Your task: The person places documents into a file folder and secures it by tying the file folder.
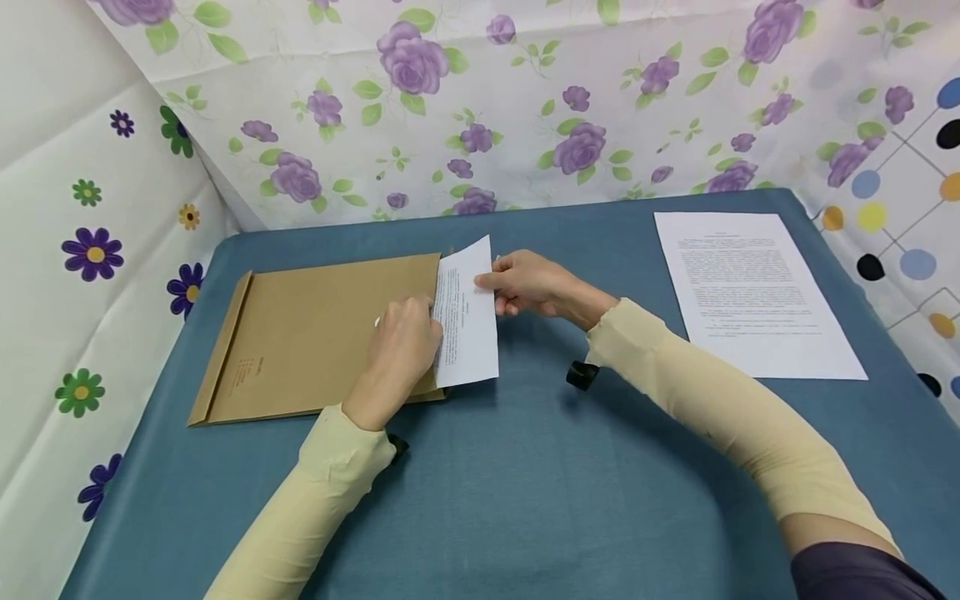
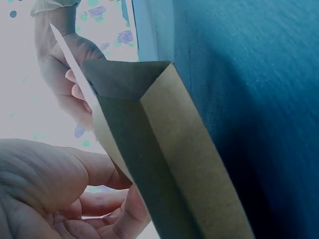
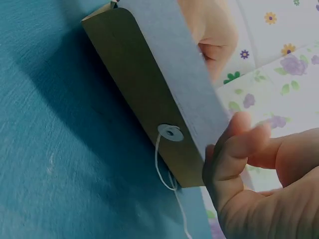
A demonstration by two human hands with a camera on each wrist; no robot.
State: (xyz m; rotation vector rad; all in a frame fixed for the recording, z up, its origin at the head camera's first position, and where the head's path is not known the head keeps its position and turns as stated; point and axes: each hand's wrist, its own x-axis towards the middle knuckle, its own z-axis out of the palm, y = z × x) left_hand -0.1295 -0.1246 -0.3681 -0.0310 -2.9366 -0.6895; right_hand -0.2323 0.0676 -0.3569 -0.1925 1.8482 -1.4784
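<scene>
A brown kraft document envelope [image 1: 322, 333] lies flat on the left of the table, its open end to the right. My left hand [image 1: 401, 342] pinches the upper panel at that end between thumb and fingers; the mouth gapes in the left wrist view, showing the inner side [image 2: 184, 144]. A printed sheet [image 1: 467, 325] sticks out of the mouth, its left part hidden inside. My right hand [image 1: 534, 283] pinches the sheet's outer edge. In the right wrist view, a white button [image 3: 171, 132] with a looped string [image 3: 157, 159] shows on the flap.
Another printed sheet [image 1: 750, 292] lies flat at the right of the blue-covered table [image 1: 570, 500]. Flowered cloths [image 1: 525, 108] hang behind and on the left, and a dotted one [image 1: 907, 225] on the right. A black wrist device [image 1: 582, 375] hangs below my right sleeve.
</scene>
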